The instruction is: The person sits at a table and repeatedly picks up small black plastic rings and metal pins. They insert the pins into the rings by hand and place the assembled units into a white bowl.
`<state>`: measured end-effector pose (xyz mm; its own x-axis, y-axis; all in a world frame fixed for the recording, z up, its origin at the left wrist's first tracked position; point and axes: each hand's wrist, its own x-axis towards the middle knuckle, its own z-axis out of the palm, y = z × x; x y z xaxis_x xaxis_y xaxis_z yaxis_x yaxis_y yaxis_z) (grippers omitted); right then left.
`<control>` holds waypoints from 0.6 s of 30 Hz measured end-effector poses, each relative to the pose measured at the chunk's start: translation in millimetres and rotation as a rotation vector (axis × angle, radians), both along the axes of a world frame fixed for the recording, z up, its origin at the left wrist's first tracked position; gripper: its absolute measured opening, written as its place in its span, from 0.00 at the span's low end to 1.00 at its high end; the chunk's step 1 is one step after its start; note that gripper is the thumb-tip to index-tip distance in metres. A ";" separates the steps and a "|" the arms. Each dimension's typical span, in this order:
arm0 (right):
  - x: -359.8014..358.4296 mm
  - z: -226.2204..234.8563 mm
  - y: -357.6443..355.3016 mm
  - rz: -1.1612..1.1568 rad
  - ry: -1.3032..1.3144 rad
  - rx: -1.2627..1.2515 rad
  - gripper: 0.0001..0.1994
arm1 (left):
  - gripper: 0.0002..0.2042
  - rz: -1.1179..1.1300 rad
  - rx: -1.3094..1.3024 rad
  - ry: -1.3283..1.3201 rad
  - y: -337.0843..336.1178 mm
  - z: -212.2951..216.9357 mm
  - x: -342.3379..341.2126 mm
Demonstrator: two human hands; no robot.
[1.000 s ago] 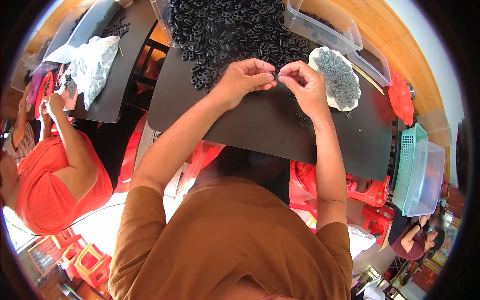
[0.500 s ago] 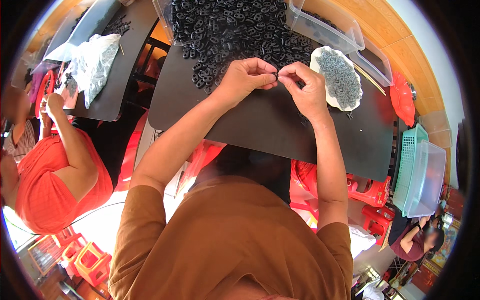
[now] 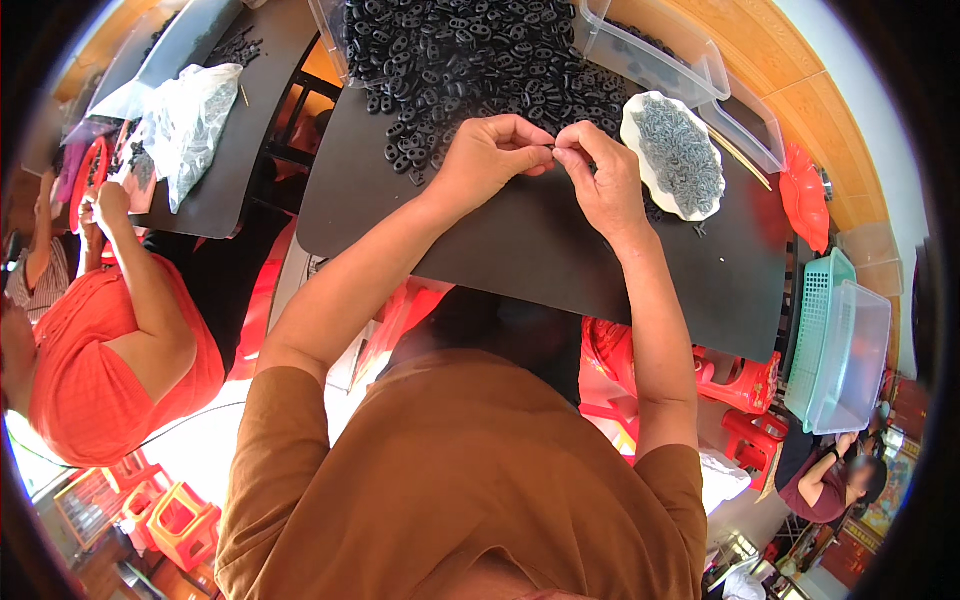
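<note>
My left hand (image 3: 485, 162) and my right hand (image 3: 605, 180) meet over the near side of the pile, thumbs and forefingers pinched together. Between the fingertips is a small black plastic piece (image 3: 552, 148), mostly covered by the fingers. Just beyond the hands spreads a big heap of black two-holed plastic pieces (image 3: 470, 60). To the right of my right hand stands a white scalloped dish (image 3: 634, 150) filled with small grey pieces (image 3: 682, 160), too fine to make out singly.
The dark table (image 3: 500, 250) carries clear plastic bins (image 3: 655, 65) at the back and thin sticks (image 3: 740, 157). A red dish (image 3: 803, 200) and a green basket (image 3: 815, 330) stand at the right. On the left, a co-worker in red (image 3: 130, 350) sits by another table with a plastic bag (image 3: 190, 125).
My right fingers have closed in over the small black piece, which shows less than before. The right hand has shifted slightly left; my left hand stays nearly still.
</note>
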<state>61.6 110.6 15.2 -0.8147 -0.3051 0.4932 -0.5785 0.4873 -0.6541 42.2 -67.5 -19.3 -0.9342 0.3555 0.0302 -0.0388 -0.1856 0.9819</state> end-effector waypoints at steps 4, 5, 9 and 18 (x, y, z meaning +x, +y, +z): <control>-2.3 -6.8 7.7 0.006 -0.207 -0.105 0.05 | 0.06 -0.006 0.039 -0.006 -1.6 -0.8 -1.1; -2.8 -7.9 10.5 0.006 -0.288 -0.154 0.05 | 0.06 -0.002 0.067 -0.029 -1.1 -0.5 -1.1; -5.9 -7.2 13.1 -0.003 -0.320 -0.280 0.07 | 0.07 0.015 0.143 -0.085 -1.6 0.5 -2.0; -3.4 -3.7 9.3 -0.058 -0.173 0.019 0.03 | 0.07 0.010 0.144 -0.052 -0.7 -2.1 -2.6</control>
<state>58.2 119.9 11.6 -0.9031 -0.2634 0.3392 -0.4293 0.5296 -0.7316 39.6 -68.2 -21.4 -0.9394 0.3414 0.0320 -0.0862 -0.3254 0.9416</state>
